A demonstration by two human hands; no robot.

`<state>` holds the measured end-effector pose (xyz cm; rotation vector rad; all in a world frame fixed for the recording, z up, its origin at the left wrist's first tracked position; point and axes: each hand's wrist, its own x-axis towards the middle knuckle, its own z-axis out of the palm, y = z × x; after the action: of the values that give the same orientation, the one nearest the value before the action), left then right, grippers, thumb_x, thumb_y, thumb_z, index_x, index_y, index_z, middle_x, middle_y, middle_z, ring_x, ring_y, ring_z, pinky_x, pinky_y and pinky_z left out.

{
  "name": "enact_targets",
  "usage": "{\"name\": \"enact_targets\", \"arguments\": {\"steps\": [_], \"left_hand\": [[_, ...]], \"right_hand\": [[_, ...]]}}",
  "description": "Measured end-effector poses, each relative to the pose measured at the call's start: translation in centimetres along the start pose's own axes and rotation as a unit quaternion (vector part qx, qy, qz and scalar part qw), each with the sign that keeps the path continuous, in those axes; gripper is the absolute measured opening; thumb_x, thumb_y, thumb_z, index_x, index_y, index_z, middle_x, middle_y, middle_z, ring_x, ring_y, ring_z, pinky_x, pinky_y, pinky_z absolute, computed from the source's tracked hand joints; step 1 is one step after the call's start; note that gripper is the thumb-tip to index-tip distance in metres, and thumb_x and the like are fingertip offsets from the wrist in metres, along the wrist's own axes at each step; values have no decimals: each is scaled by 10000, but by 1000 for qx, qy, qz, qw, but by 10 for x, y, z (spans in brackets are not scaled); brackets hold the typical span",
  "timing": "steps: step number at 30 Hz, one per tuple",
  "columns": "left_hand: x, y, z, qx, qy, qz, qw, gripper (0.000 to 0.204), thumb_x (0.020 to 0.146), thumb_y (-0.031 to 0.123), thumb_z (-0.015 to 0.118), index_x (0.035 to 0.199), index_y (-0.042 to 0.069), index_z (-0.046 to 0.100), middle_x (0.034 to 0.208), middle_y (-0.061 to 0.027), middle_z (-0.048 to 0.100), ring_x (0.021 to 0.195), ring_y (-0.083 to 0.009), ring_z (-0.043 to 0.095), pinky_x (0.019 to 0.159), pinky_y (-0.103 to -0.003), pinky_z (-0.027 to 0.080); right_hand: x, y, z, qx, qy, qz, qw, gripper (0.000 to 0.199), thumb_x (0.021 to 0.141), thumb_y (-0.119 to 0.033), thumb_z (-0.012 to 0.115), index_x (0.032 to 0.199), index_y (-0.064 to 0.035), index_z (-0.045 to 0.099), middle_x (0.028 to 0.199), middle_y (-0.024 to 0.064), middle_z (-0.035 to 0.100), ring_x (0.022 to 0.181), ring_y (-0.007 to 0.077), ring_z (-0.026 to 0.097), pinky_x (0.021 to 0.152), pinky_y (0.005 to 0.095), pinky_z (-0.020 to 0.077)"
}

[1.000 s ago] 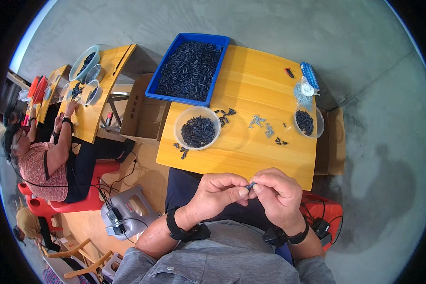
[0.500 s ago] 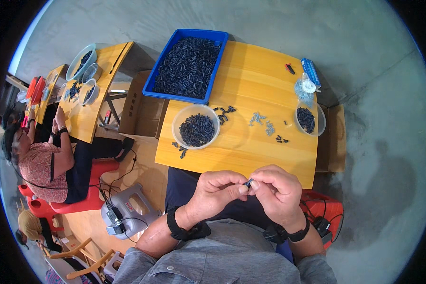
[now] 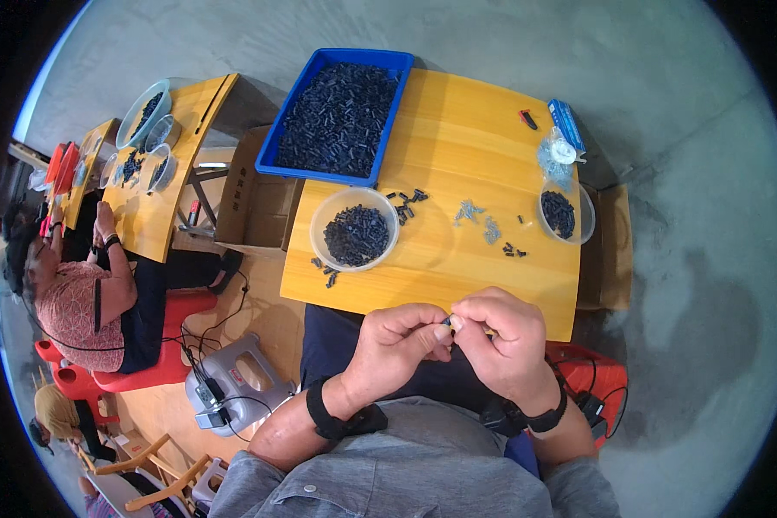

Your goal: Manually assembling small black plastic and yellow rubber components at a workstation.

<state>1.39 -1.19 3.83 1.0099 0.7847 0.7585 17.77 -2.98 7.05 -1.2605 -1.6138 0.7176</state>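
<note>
A small dark part [image 3: 447, 320], mostly hidden by fingertips, is pinched between my two hands just off the table's near edge. My left hand [image 3: 399, 345] grips it between thumb and forefinger. From the other side, the thumb and forefinger of my right hand [image 3: 502, 338] close on the same part. Ahead on the left stands a clear plastic bowl [image 3: 317, 246] holding many short dark cylindrical pieces. Loose dark pieces [image 3: 332, 276] lie beside it. Small silvery pieces [image 3: 468, 212] are scattered at mid-table, near a few more dark ones.
A blue tray [image 3: 266, 160] heaped with dark pieces stands at the far left of the yellow table [image 3: 440, 285]. On the right are a clear tub [image 3: 588, 216], a clear bag [image 3: 554, 164], a blue box [image 3: 566, 126] and a red-and-black tool [image 3: 527, 119]. Another person [image 3: 82, 302] sits at the left.
My right hand has shifted slightly up and left, its fingers covering more of the small dark part. My left hand stays nearly in place. The view has tilted a little.
</note>
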Motion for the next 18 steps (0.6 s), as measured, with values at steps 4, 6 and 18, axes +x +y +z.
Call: {"name": "enact_targets", "arguments": {"steps": [4, 6, 18], "left_hand": [[1, 1, -4, -18, -10, -7, 1000, 85, 896, 21, 579, 941, -31, 630, 768, -61, 654, 654, -110, 627, 605, -244, 533], [2, 2, -4, -31, -6, -9, 999, 88, 896, 19, 577, 950, -31, 626, 772, -62, 653, 656, -115, 630, 605, -247, 535], [4, 1, -4, -39, -10, -19, 999, 97, 898, 24, 575, 959, -37, 620, 780, -69, 651, 656, -129, 640, 605, -250, 537]], "right_hand": [[-1, 1, -3, 78, -31, 94, 992, 71, 799, 55, 590, 855, 25, 621, 747, 119, 614, 610, 182, 610, 545, 276, 474], [1, 8, -4, 93, -45, 77, 992, 71, 822, 38, 579, 881, 33, 618, 758, 116, 607, 611, 163, 614, 544, 261, 477], [9, 9, -11, 158, -100, 156, 970, 72, 856, 12, 565, 893, 40, 620, 751, 64, 597, 630, 100, 610, 554, 225, 479]]}}
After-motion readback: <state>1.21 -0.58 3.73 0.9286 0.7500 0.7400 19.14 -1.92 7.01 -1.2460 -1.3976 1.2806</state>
